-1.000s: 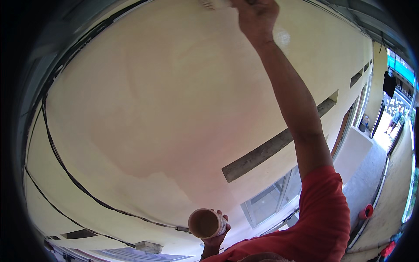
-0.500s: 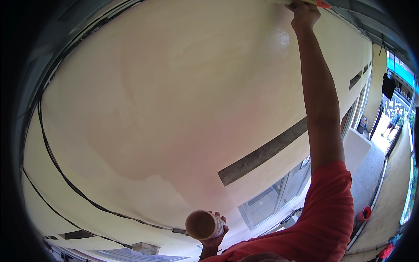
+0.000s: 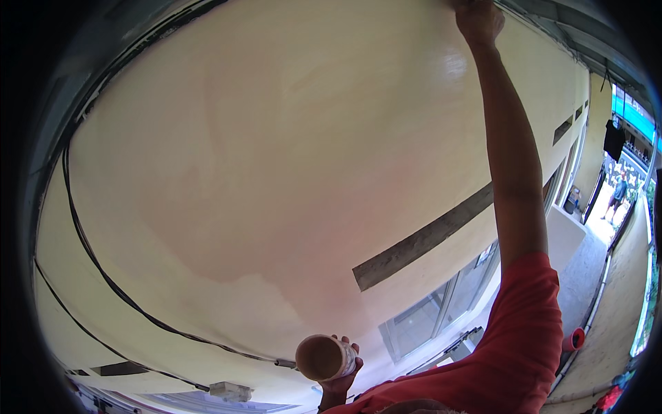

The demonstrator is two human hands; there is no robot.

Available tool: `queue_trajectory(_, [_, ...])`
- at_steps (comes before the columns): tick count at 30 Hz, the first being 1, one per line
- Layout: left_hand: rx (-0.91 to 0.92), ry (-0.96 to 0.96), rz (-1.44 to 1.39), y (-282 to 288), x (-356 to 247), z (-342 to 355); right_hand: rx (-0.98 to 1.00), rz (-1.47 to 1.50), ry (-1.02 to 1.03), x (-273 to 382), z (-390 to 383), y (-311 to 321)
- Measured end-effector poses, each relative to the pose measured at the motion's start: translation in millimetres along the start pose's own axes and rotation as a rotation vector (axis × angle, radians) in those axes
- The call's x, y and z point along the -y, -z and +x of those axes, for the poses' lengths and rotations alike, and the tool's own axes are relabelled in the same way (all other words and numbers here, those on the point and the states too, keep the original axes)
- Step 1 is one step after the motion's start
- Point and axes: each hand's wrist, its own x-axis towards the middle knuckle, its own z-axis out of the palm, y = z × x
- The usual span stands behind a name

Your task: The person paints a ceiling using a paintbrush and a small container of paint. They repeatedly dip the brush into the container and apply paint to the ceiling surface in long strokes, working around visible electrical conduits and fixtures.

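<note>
My right arm, in a red sleeve, reaches high up along a cream wall. At the picture's upper edge my right hand is closed; what it grips is cut off now, but half a second ago a brush with an orange-red end showed in it. Low in the middle, my left hand wraps around a pale cup, its mouth tilted toward me and its inside beige. The wall has darker pinkish, damp-looking patches and a shiny spot just below my right hand.
A recessed grey strip crosses the wall above a window. Black cables sag along the left, near a pale box. A red bucket stands at lower right. Farther down the passage is a person.
My right hand has slid slightly up, so the brush has left the picture. The view has shifted a little; my left hand still holds the cup.
</note>
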Motion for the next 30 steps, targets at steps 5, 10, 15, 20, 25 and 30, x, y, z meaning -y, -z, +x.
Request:
queue_trajectory(5, [-0.001, -0.013, -0.001, 7.3, -7.3, -12.0, -0.036, 0.115, 0.249, 90.1, -52.8, 14.0])
queue_trajectory(10, [-0.013, -0.014, -0.005, 5.9, -10.1, -17.5, 0.013, 0.256, 0.399, 172.3, -98.9, 46.2])
queue_trajectory(15, [-0.015, 0.001, -0.012, -0.5, -9.6, -9.0, 0.048, 0.557, 0.462, 241.9, -141.2, 78.4])
queue_trajectory(20, [-0.013, 0.013, 0.001, -2.0, -7.3, -2.8, 0.206, 1.164, -0.298, 199.6, -130.2, 78.4])
queue_trajectory(25, [-0.015, 0.033, -0.007, 1.6, -2.7, 2.7, 0.085, 1.21, -0.4, 78.5, -100.4, 47.0])
queue_trajectory(30, [-0.052, 0.026, -0.043, 5.6, -0.1, -2.8, -0.055, 1.049, -0.537, 0.8, -87.7, 36.5])
